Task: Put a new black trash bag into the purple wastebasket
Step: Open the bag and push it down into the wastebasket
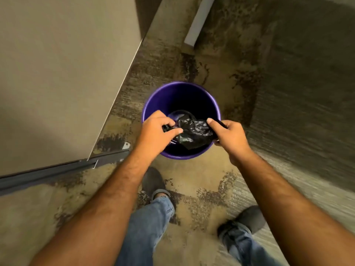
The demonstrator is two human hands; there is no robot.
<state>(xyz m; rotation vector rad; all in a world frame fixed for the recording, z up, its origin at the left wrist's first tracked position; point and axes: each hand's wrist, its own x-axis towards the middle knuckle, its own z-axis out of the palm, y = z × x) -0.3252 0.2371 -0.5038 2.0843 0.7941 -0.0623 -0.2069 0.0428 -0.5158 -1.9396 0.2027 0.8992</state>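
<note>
stretching crumpled black trash bag (194,131) sideways between both hands over purple wastebasket (153,100)

Round purple wastebasket (153,100) upright on the floor, mouth open, black trash bag (194,132) crumpled and still bunched, held over the opening toward the rim's 6 o'clock side, glossy and wrinkled

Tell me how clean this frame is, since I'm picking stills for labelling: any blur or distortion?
Head view: the floor at right is streaked with motion blur; wide-angle bending curves the edges; both hands, the bag and the wastebasket stay fairly sharp.
</note>
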